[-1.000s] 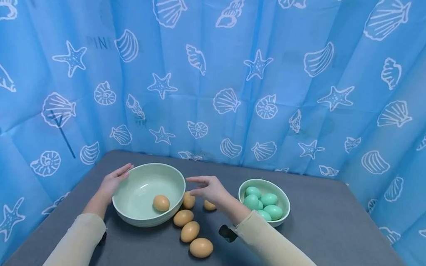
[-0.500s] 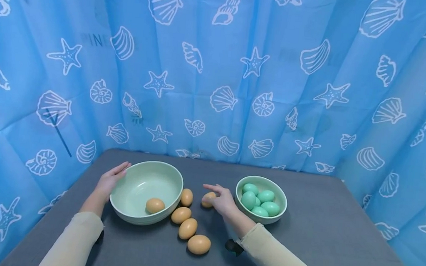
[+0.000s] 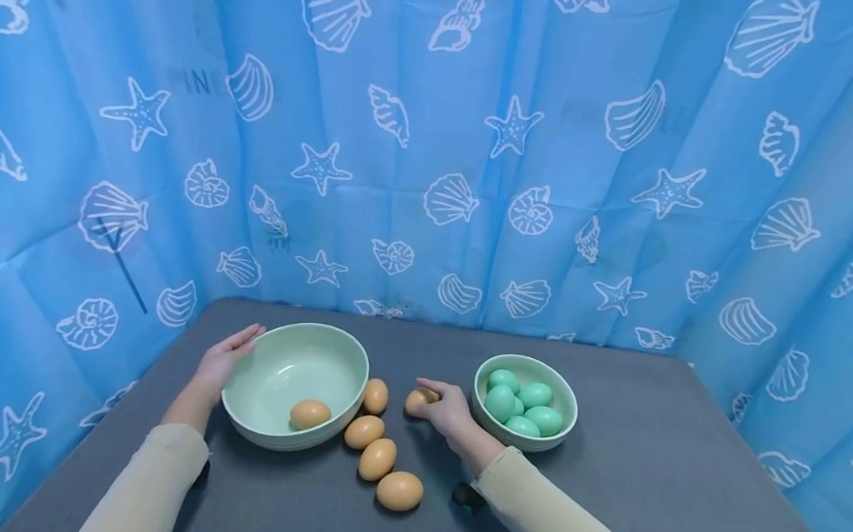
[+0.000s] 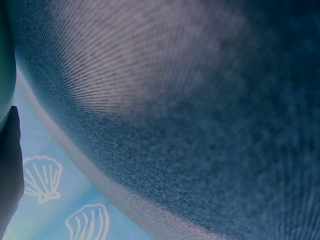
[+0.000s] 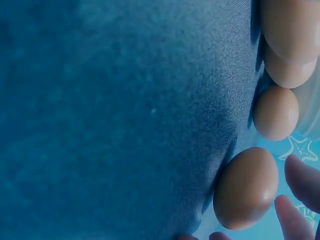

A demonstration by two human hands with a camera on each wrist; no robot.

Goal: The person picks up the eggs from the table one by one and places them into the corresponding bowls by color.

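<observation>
My left hand (image 3: 223, 363) rests against the left rim of a large pale green bowl (image 3: 266, 387), fingers extended along its outside. One brown egg (image 3: 310, 414) lies inside that bowl. My right hand (image 3: 448, 410) is around a separate brown egg (image 3: 419, 401) on the table, between the two bowls. In the right wrist view this egg (image 5: 246, 189) sits between spread fingers; one fingertip (image 5: 284, 204) is very close to it, and firm contact cannot be made out. Several more brown eggs (image 3: 377, 460) form a line along the big bowl's right side.
A smaller pale green bowl (image 3: 485, 425) with several green eggs (image 3: 500, 403) stands right of my right hand. The grey cloth-covered table (image 3: 651, 467) ends at a blue shell-patterned curtain (image 3: 421, 149) behind and at the sides.
My right hand has moved from beside the big bowl's rim rightward to the separate egg, and its fingers have come down around it. The left hand stays at the bowl.
</observation>
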